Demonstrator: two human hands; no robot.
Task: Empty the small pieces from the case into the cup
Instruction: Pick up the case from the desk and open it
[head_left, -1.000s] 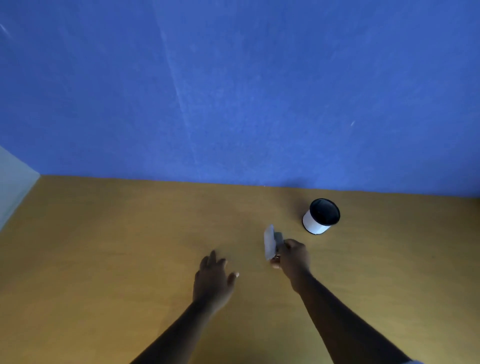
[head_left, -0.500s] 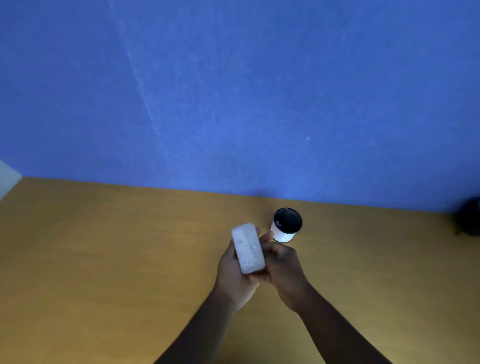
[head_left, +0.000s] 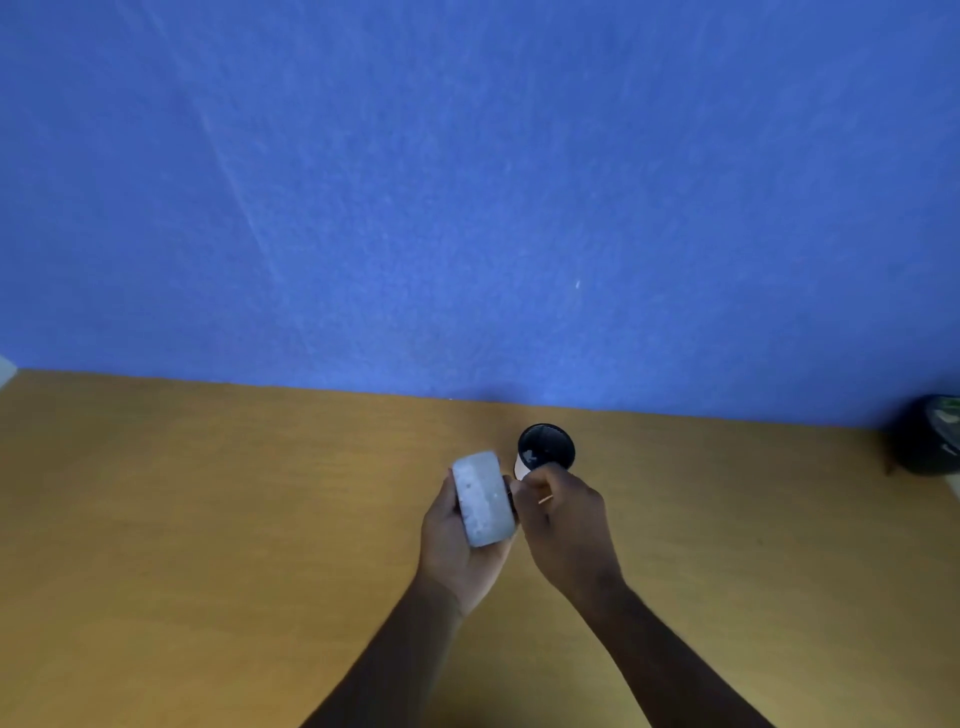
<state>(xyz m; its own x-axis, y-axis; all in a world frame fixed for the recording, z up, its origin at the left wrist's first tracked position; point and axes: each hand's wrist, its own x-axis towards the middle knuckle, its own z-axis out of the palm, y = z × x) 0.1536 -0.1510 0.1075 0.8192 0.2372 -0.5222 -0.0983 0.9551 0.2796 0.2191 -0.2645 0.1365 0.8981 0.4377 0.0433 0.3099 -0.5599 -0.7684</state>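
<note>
A: Left hand (head_left: 457, 540) has the pale case (head_left: 483, 499) cradled above the bench (head_left: 208, 519), grip wrapped round its back, long face up.

B: And the right hand (head_left: 563, 525)?

A: Curled tight at the case's 3 o'clock edge, fingertips pinched there; whether they're touching it, I cannot tell.

B: The cup (head_left: 546, 448)?

A: Upright at 1 o'clock from the case, dark inside, partly behind the right knuckles.

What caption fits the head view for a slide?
Left hand holds a pale case above a wooden table; right hand works beside it, cup just beyond.
</note>
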